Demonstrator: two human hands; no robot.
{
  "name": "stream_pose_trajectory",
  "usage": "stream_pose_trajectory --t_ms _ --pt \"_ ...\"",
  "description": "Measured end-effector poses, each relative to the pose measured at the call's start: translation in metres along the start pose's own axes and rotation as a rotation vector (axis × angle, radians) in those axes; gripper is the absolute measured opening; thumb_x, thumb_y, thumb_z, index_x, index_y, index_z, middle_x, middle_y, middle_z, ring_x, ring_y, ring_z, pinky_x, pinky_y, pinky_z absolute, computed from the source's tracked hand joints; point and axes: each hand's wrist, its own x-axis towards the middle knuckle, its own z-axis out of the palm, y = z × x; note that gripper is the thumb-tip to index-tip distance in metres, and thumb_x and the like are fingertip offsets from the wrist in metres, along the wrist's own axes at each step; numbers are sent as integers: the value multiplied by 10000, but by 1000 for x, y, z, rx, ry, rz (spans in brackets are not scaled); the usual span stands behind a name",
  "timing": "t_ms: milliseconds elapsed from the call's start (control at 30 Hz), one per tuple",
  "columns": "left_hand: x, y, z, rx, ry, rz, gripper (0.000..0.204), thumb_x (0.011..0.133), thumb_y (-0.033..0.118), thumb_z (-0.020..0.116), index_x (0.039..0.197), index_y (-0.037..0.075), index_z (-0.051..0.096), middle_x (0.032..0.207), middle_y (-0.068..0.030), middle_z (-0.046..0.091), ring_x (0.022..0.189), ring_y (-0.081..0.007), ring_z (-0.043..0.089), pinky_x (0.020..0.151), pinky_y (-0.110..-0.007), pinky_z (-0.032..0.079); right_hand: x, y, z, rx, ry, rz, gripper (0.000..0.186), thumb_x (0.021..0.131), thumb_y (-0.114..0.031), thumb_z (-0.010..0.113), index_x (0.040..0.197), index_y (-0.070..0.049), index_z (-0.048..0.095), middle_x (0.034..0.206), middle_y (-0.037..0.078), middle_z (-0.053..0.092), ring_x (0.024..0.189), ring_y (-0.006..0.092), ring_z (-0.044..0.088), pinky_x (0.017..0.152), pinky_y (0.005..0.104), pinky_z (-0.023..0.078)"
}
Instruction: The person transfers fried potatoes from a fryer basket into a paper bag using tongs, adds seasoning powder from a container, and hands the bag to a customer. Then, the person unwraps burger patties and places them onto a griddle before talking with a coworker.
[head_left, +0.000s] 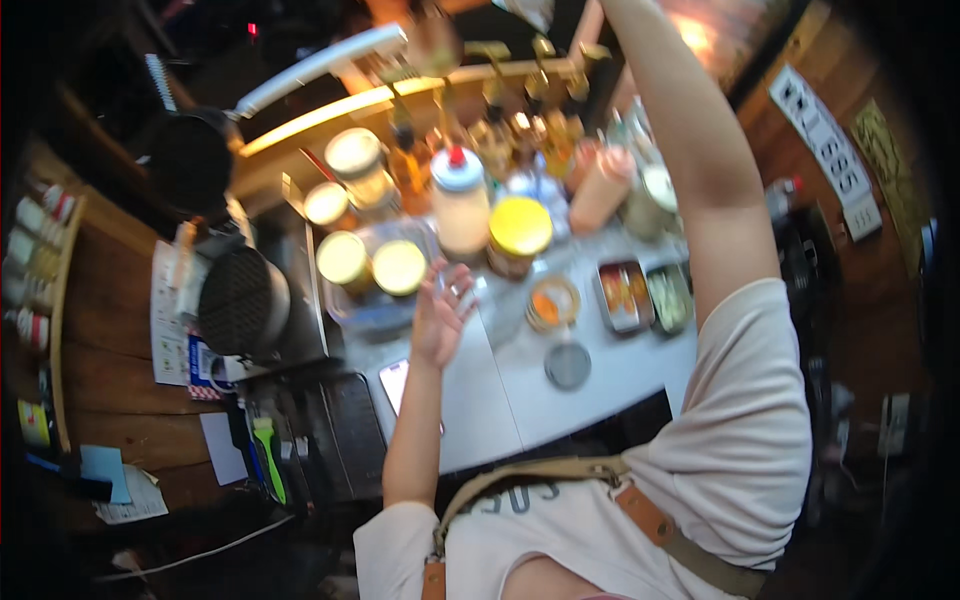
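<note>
My left hand [445, 310] hovers with fingers spread and nothing visible in it, by a clear plastic tub [350, 312] holding two pale-lidded containers [398, 268]. Just above it stand a tall blue-lidded jar [460, 215] and a yellow-lidded jar [520, 225]. A lit phone [392, 385] lies beside my left forearm. My right arm stretches up past the top edge, its hand out of view; a blurred pale object [530, 12] shows near there. To the right are a small open jar with orange contents [550, 300], a grey lid [567, 365] and two food containers [625, 295].
A dark waffle iron [235, 300] and metal griddle [300, 270] occupy the left. A dark pan [185, 160] is behind them. Bottles [600, 185] crowd the back under a lit ledge [310, 120]. A wooden rack of small containers [45, 260] lines the left wall; a green brush [270, 460] hangs lower.
</note>
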Motion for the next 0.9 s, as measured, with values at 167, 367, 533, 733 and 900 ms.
stream_pose_trajectory --t_ms 167,367,533,733,900 --pt "-18 -22 -40 175 200 34 525 802 145 588 1258 114 329 1170 -78 467 1046 -192 463 892 -356 375 -128 -147 -86 -113 -873 495 236 719 -204 629 907 -63 601 835 133 619 756 252 620 664 382 494" --pt "-6 -90 -31 1026 -21 19 821 618 138 724 1293 42 268 1232 -156 390 1163 -263 378 968 -374 321 -411 -194 -129 -180 -1625 436 655 599 -323 752 1168 -174 466 1213 160 389 1016 399 462 771 428 478" --pt "30 -139 -27 1315 -195 310 975 505 209 811 1284 16 257 1236 -167 375 1176 -288 357 973 -362 322 -507 -180 -124 -176 -1540 369 792 559 -291 770 1249 -303 381 1275 180 295 1037 416 425 777 455 473" --pt "49 -159 -28 1153 -119 315 935 461 186 832 1230 26 324 1199 -141 414 1108 -263 429 934 -327 364 -495 -195 -118 -94 -1472 312 831 533 -238 778 1253 -350 379 1284 199 271 1037 403 407 802 443 464" --pt "37 -156 -26 1223 -59 300 849 453 196 832 1171 52 401 1113 -104 493 1047 -239 482 903 -329 392 -509 -184 -117 -90 -1572 347 809 517 -256 784 1229 -349 412 1263 209 284 1052 409 390 839 453 443"
